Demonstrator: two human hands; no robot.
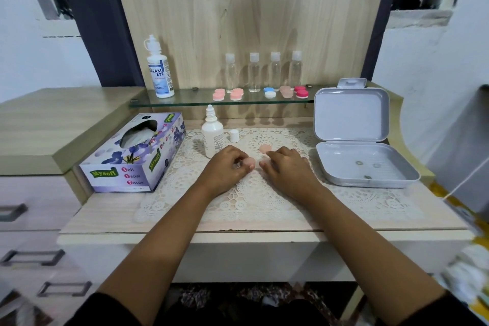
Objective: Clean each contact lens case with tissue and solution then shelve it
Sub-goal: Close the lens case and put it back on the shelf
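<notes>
**Pink case between my hands**

My left hand (227,167) pinches the pink lens case (250,162) over the lace mat (238,201). My right hand (287,169) sits just beside it, fingers curled; I cannot tell whether it grips anything. A loose pink cap (265,149) lies just behind.

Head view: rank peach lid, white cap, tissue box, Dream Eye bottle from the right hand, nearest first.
1. peach lid, just beyond right hand
2. white cap, back-left
3. tissue box, far left
4. Dream Eye bottle, left shelf
</notes>
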